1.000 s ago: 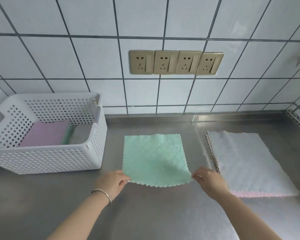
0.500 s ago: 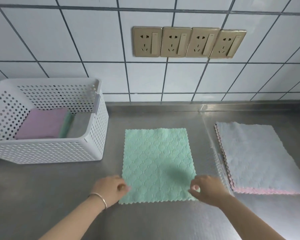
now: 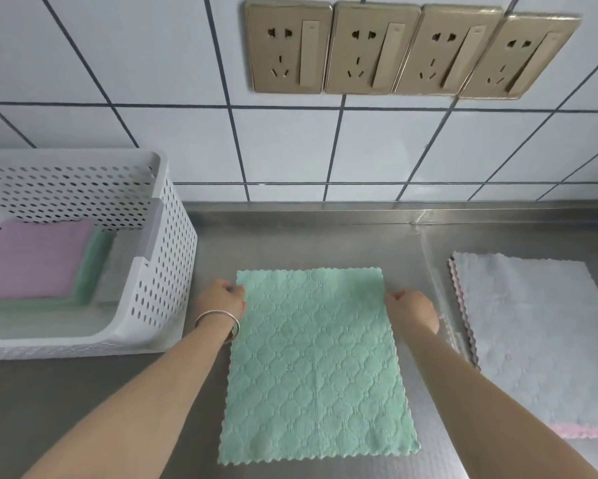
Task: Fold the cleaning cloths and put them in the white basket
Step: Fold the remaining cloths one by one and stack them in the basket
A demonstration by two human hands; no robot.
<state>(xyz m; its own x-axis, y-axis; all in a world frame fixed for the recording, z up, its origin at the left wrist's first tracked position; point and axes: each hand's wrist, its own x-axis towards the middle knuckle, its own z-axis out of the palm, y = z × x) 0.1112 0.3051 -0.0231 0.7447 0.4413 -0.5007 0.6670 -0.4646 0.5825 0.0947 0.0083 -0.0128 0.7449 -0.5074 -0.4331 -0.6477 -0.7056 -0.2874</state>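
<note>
A green cleaning cloth (image 3: 316, 368) lies spread flat on the steel counter in the middle. My left hand (image 3: 221, 299) pinches its far left corner and my right hand (image 3: 413, 311) pinches its far right corner. The white perforated basket (image 3: 159, 271) stands at the left, holding a folded purple cloth (image 3: 34, 257) on top of folded green cloths (image 3: 93, 267). A stack of unfolded cloths lies at the right, a grey cloth (image 3: 532, 337) on top and a pink cloth (image 3: 581, 432) showing beneath.
The steel counter (image 3: 307, 236) meets a tiled wall at the back, where a row of gold sockets (image 3: 408, 50) is mounted. A bracelet (image 3: 218, 319) sits on my left wrist.
Both hands have moved from the near corners of the green cloth to its far corners. The cloth now lies flat, and the camera has come closer and tilted down.
</note>
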